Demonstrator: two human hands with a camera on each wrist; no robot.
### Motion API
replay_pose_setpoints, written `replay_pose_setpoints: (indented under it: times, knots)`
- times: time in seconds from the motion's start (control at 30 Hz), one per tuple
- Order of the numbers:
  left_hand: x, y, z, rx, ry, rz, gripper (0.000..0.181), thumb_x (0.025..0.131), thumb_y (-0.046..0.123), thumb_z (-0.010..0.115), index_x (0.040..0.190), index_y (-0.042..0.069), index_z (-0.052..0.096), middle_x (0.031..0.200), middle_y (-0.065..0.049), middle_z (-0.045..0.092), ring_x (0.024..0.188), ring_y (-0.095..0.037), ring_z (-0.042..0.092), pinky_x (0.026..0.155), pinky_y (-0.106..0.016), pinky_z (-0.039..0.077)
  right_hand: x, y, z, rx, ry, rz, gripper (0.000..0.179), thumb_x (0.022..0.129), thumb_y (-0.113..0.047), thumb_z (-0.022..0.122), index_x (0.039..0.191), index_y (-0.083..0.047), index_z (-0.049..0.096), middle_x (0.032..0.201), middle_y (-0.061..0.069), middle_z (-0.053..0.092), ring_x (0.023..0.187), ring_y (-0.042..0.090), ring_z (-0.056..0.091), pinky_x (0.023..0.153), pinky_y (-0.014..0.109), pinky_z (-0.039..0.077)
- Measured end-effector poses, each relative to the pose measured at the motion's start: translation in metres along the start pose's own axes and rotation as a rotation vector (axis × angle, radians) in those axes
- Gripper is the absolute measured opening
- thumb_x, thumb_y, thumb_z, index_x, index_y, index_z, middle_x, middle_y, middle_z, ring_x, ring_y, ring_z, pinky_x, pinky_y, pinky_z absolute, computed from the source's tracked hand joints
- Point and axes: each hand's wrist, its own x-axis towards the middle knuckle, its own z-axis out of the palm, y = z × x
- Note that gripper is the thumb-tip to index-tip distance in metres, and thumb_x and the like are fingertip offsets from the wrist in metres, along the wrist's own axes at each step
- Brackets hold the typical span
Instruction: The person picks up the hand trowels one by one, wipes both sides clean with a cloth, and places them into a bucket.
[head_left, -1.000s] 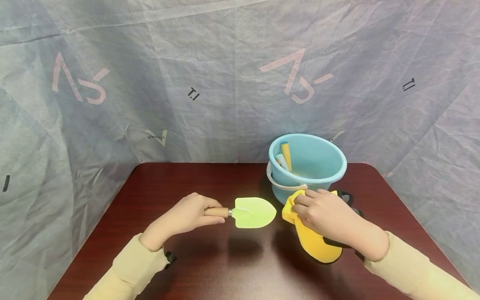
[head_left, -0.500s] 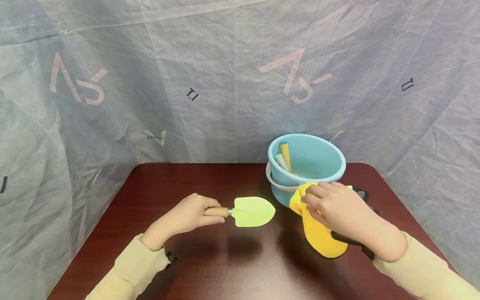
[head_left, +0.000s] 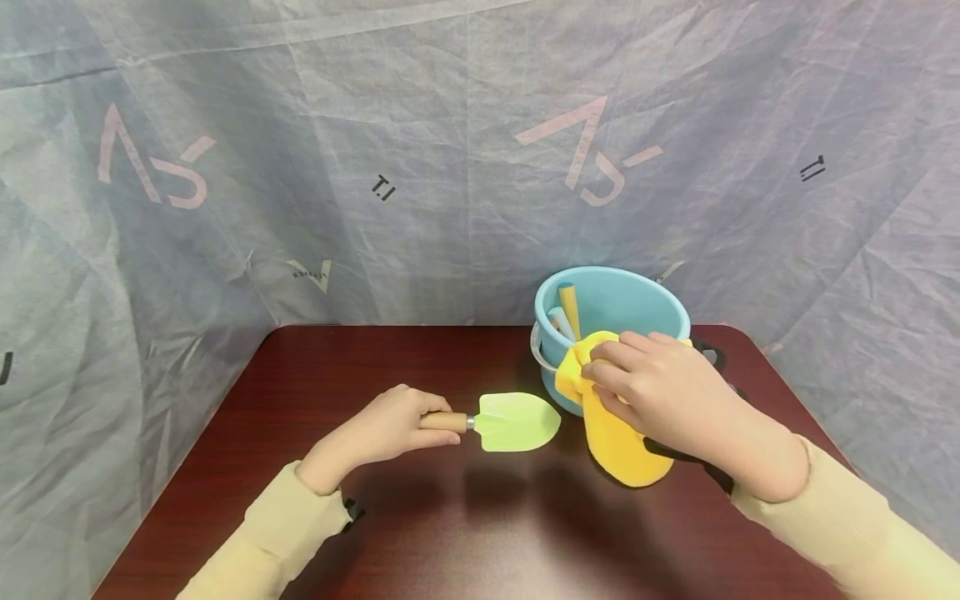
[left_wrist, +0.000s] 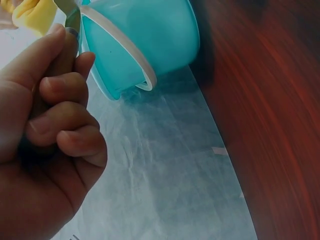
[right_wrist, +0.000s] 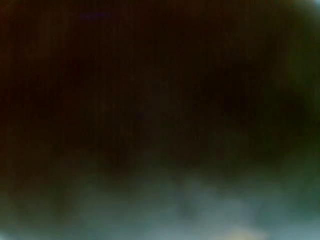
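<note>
My left hand (head_left: 390, 425) grips the wooden handle (head_left: 444, 421) of a hand trowel with a light green blade (head_left: 519, 422). The blade points right, held over the table; in the left wrist view the fingers curl round the handle (left_wrist: 64, 55). My right hand (head_left: 663, 392) holds a soft yellow and black fabric item (head_left: 622, 442), bunched at its top and hanging down. It overlaps the front of a light blue bucket (head_left: 615, 292), close to the rim. The right hand hides part of the fabric. The right wrist view is dark and blurred.
Inside the bucket a yellow handle (head_left: 568, 308) and a pale blue one (head_left: 562, 323) lean against the left wall. A white bail handle (left_wrist: 122, 40) hangs at the bucket's side. Grey printed fabric (head_left: 420, 167) rises behind the dark red table (head_left: 360, 358).
My right hand has raised the yellow and black fabric item toward the bucket's rim, shifting right and then back left. My left hand with the trowel has moved slightly right.
</note>
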Motion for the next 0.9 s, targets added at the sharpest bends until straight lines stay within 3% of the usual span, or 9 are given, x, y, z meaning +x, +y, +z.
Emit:
replay_pose_setpoints:
  times: [0.33, 0.5, 0.77, 0.9]
  knots:
    - [0.008, 0.005, 0.004, 0.012, -0.019, 0.041, 0.019, 0.082, 0.045, 0.07, 0.084, 0.026, 0.069, 0.072, 0.024, 0.06, 0.06, 0.003, 0.052, 0.06, -0.019, 0.044, 0.026, -0.012, 0.003, -0.002, -0.025, -0.104, 0.014, 0.084, -0.009, 0.051, 0.086, -0.012, 0.065, 0.082, -0.005, 0.059, 0.066, 0.014, 0.047, 0.055, 0.023, 0.028]
    - [0.012, 0.01, 0.004, 0.006, -0.024, 0.054, 0.018, 0.081, 0.044, 0.071, 0.085, 0.026, 0.07, 0.071, 0.023, 0.059, 0.059, 0.002, 0.05, 0.058, -0.019, 0.044, 0.033, -0.019, 0.009, -0.02, -0.054, -0.169, 0.012, 0.077, -0.01, 0.064, 0.088, -0.013, 0.068, 0.082, -0.007, 0.06, 0.066, 0.013, 0.048, 0.056, 0.023, 0.03]
    - [0.015, 0.014, 0.004, -0.018, -0.047, 0.05, 0.022, 0.081, 0.046, 0.069, 0.087, 0.025, 0.07, 0.068, 0.022, 0.057, 0.056, 0.002, 0.046, 0.053, -0.018, 0.041, 0.039, -0.025, 0.02, -0.008, -0.044, -0.277, 0.028, 0.065, -0.005, 0.075, 0.09, -0.015, 0.07, 0.083, -0.006, 0.062, 0.067, 0.013, 0.048, 0.057, 0.023, 0.032]
    - [0.017, 0.015, 0.004, -0.019, -0.045, 0.068, 0.024, 0.082, 0.048, 0.069, 0.087, 0.024, 0.07, 0.068, 0.022, 0.057, 0.055, 0.002, 0.045, 0.052, -0.018, 0.041, 0.039, -0.028, 0.026, -0.002, -0.065, -0.318, 0.027, 0.063, -0.006, 0.076, 0.088, -0.015, 0.069, 0.081, -0.006, 0.06, 0.068, 0.013, 0.046, 0.058, 0.022, 0.033]
